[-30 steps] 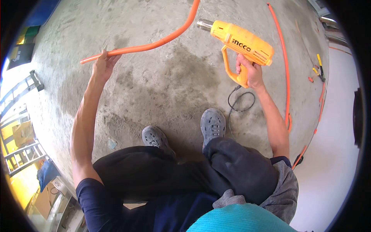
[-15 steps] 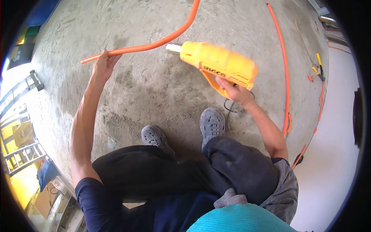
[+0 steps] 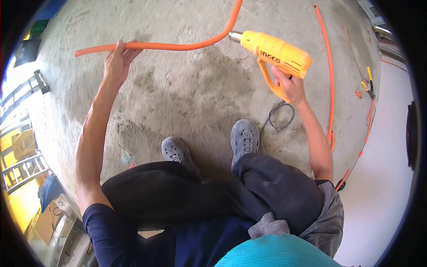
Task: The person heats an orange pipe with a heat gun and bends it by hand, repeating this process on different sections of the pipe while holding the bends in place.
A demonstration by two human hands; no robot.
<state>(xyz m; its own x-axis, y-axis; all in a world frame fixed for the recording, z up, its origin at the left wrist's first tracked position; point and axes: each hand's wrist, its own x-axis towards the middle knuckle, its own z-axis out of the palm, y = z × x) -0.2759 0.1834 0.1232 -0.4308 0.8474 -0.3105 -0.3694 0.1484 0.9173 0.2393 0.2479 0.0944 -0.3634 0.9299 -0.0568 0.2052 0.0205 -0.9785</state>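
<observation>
My left hand [image 3: 119, 63] grips an orange plastic conduit pipe [image 3: 173, 46] close to its left end, thumb and fingers around it. The pipe runs level to the right, then bends upward and leaves the top of the view. In my right hand [image 3: 290, 84] is a yellow heat gun [image 3: 278, 54] marked INGCO, held by its handle. Its metal nozzle points left, right at the bend of the pipe. A black cord [image 3: 281, 116] hangs in a loop below the heat gun.
Another orange pipe [image 3: 328, 62] lies along the concrete floor [image 3: 187, 98] on the right. Beyond it are yellow-handled cutters [image 3: 369, 84] and short orange pieces near the white wall [image 3: 382, 178]. A ladder [image 3: 24, 175] and a blue bag [image 3: 50, 192] are at the left. My shoes [image 3: 244, 138] stand below.
The heat gun has moved right and slightly up, its nozzle now at the pipe's bend. The pipe's left end has swung up and left, and its bend has shifted right.
</observation>
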